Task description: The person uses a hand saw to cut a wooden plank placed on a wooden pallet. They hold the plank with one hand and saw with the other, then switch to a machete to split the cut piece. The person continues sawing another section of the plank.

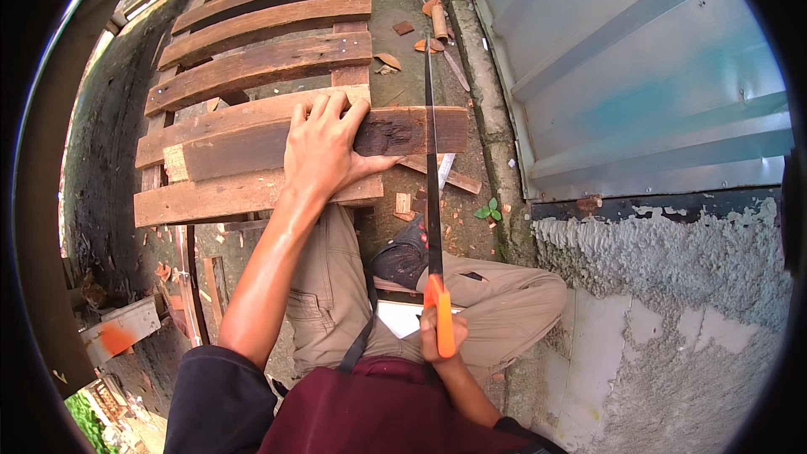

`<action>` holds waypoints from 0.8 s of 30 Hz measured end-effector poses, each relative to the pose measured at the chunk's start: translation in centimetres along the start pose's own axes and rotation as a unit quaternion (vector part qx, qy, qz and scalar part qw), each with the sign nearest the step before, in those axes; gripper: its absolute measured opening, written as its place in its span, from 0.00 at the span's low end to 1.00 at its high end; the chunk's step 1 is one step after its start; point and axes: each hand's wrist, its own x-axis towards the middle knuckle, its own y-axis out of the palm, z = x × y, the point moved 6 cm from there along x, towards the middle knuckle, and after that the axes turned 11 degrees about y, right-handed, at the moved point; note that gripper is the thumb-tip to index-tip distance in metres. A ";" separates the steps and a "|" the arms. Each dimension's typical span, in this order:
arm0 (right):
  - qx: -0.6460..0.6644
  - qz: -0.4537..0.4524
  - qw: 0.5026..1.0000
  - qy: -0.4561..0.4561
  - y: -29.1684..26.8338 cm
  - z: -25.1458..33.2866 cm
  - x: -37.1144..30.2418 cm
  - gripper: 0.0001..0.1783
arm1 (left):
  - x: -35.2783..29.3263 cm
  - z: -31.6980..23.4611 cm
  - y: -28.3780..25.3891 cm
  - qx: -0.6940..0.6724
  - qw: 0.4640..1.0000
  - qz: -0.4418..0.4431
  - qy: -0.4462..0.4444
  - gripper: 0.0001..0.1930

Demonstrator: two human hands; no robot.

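A dark, weathered wooden plank [239, 150] lies across a slatted wooden pallet [269, 60], its right end jutting past the pallet's edge. My left hand [324, 147] bears down on the plank and grips it, fingers over the far edge and thumb stretched along the near side. In my right hand [439, 336], low and close to my body, is the orange handle of a handsaw [433, 227]. The saw's long, dark blade points away from me and crosses the plank's overhanging end, right of my left thumb. Whether its teeth have cut into the wood cannot be made out.
A corrugated metal sheet [639, 76] stands at the right above a rough plastered wall [656, 286]. Wood offcuts [445, 174] and chips lie on the ground beneath the overhang, near a small green plant [487, 210]. My legs [496, 294] are folded close below the saw.
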 end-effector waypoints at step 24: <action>0.012 -0.035 0.999 0.037 1.1 1.6 9.2 0.13 | -0.2 0.2 -0.2 -0.009 1.000 -0.021 0.006 0.39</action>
